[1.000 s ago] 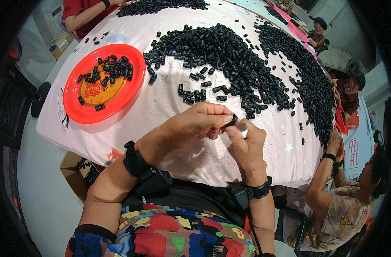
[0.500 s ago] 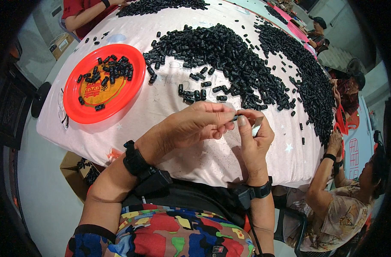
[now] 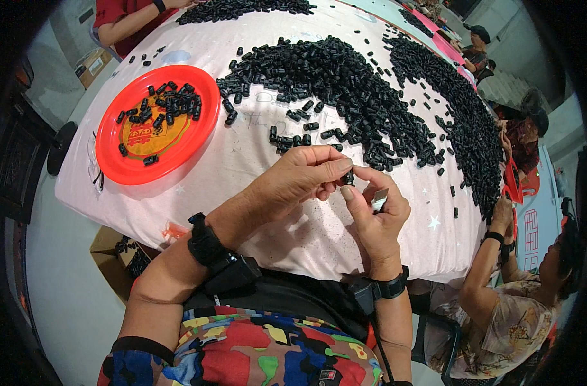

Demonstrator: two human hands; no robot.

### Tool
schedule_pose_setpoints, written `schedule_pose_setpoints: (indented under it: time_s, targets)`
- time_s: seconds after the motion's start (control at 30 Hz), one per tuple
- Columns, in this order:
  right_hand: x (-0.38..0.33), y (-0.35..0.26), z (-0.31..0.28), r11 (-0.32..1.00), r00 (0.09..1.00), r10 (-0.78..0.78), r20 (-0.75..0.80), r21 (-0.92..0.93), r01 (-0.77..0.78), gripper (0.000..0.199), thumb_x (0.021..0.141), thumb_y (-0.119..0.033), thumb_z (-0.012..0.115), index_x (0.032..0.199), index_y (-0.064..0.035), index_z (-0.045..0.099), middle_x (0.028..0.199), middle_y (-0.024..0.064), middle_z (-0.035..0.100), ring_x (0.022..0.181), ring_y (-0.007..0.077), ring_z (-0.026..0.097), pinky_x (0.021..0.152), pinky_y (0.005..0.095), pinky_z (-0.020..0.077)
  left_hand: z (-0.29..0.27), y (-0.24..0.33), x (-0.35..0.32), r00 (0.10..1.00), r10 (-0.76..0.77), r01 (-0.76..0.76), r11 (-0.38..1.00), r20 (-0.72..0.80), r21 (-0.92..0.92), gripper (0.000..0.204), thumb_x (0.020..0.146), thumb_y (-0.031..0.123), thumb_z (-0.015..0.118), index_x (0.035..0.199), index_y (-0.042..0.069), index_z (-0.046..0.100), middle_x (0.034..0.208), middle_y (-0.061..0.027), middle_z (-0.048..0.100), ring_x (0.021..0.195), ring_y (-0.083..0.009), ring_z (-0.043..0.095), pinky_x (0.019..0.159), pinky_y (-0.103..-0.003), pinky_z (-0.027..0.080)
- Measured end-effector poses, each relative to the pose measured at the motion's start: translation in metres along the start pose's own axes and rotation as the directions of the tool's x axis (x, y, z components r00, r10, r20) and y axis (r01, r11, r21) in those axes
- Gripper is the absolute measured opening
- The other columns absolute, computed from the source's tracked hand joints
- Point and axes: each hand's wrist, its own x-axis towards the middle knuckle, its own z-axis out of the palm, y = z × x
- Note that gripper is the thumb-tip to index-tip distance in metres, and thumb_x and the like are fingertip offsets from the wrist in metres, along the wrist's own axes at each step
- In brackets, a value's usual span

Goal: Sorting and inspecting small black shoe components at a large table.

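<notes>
- Red round plate (image 3: 113, 145): sits on the left part of the white tablecloth (image 3: 242, 167); yellow emblem in its middle; holds a loose cluster of small black plastic pieces (image 3: 171, 106), most toward its far side, a few strays near the rim.
- Cardboard box (image 3: 116, 260): on the floor under the table's near-left edge; dark pieces show inside.
- Heap of black pieces (image 3: 345, 83): wide band spread directly on the cloth, curving away to the right side of the table.
- Small black piece (image 3: 348, 177): short, dark, roughly cylindrical; held above the cloth's near edge, between the two hands; details too small to tell.
- Left hand (image 3: 300, 177): fingers curled inward, thumb and fingertips pressed onto the small black piece from the left.
- Right hand (image 3: 377, 215): thumb raised to touch the same piece; the other fingers folded around a small grey flat tool (image 3: 379, 199).
- Both wrists: black bands.
- Other people: seated at the right edge and the far end.
</notes>
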Motion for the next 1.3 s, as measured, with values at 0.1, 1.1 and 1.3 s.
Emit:
schedule_pose_setpoints:
  time_s: [0.1,1.1,1.3]
  targets:
    - [0.001,0.000,-0.001,0.995,0.997,-0.073,0.007,-0.066,0.074,0.026,0.073,-0.004,0.077,0.098,-0.0026,0.067,0.083,0.0073,0.070,0.060,0.0062,0.060,0.051,0.0183,0.0452,0.002,-0.001,0.000,1.000,-0.015,0.015,0.999,-0.002,-0.038,0.026,0.092,0.028,0.060,0.099,0.003,0.062,0.077,0.0032,0.056,0.066,-0.0036,0.047,0.059,-0.017,0.040]
    - [-0.002,-0.002,0.002,0.967,0.973,-0.230,-0.013,-0.112,0.227,0.016,0.074,0.000,0.073,0.089,-0.0032,0.067,0.073,0.0071,0.068,0.058,0.0117,0.062,0.053,0.0224,0.0487,-0.004,0.002,-0.004,0.996,-0.068,0.079,0.977,0.062,-0.196,0.020,0.092,0.024,0.059,0.103,0.007,0.061,0.083,0.0021,0.058,0.067,-0.0025,0.050,0.060,-0.015,0.040]
    - [-0.001,-0.002,-0.002,0.992,0.991,-0.106,-0.081,-0.084,0.099,0.006,0.080,-0.004,0.069,0.084,-0.0002,0.065,0.069,0.0048,0.065,0.060,0.0076,0.059,0.055,0.0199,0.0455,-0.046,0.045,-0.002,0.919,0.204,-0.350,0.816,-0.337,-0.461,0.018,0.093,0.022,0.058,0.096,0.005,0.061,0.067,0.0005,0.054,0.060,-0.0082,0.049,0.056,-0.021,0.041]
